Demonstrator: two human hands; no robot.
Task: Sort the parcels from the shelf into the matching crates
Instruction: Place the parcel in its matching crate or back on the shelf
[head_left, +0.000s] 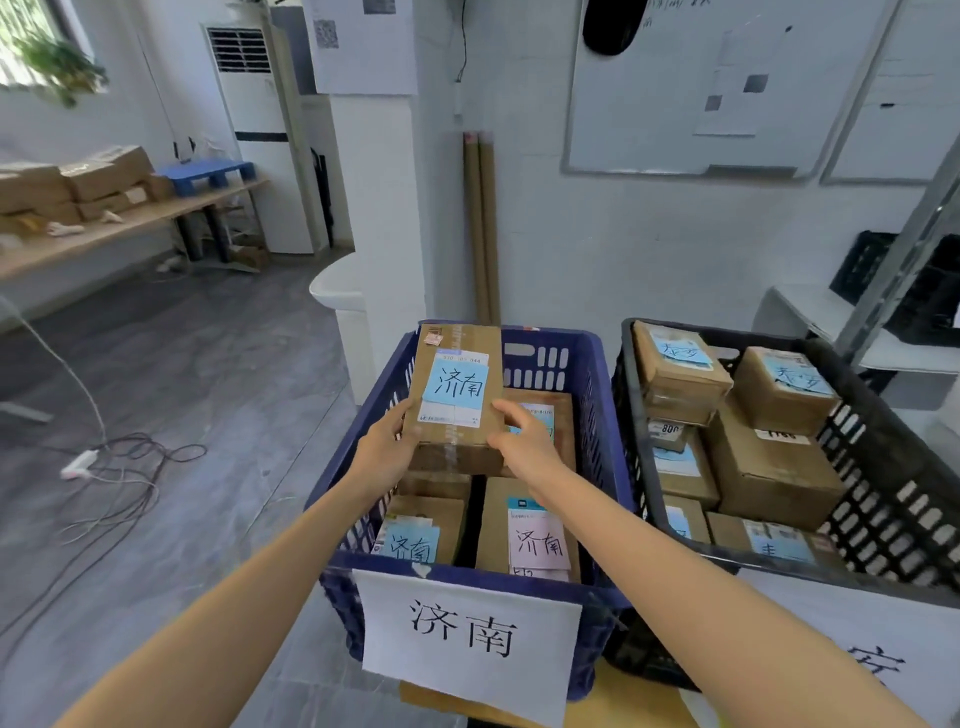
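One parcel (457, 395) over blue crate (587, 364).
Both grips clamp it, left hand (387, 452) and right hand (522, 441); three parcels (524, 530) below.

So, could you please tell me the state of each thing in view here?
blue crate: partly filled
black crate: partly filled
sign: hanging on the blue crate's front
parcel: held at the blue crate, note facing up
left hand: grips the parcel's left edge
right hand: grips the parcel's right edge
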